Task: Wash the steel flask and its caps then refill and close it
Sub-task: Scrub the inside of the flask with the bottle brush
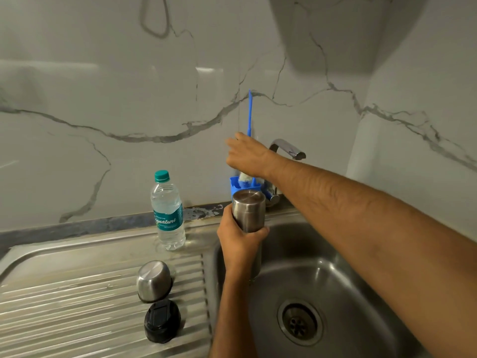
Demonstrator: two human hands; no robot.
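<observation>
My left hand (pixel 238 237) grips the steel flask (pixel 249 211), which is turned bottom-up over the left edge of the sink basin (pixel 343 275). My right hand (pixel 246 155) reaches to the back wall and holds a blue bottle brush (pixel 249 112) whose handle points up and whose white bristle head sits at a blue holder (pixel 236 187). The steel outer cap (pixel 154 280) lies upside down on the ribbed drainboard (pixel 77 301). The black inner cap (pixel 162 321) lies just in front of it.
A plastic water bottle (pixel 168 211) with a teal cap stands at the back of the drainboard. The chrome tap (pixel 289 148) juts out behind my right forearm. The drain (pixel 299 322) sits in the basin's floor. A marble wall closes the back and right.
</observation>
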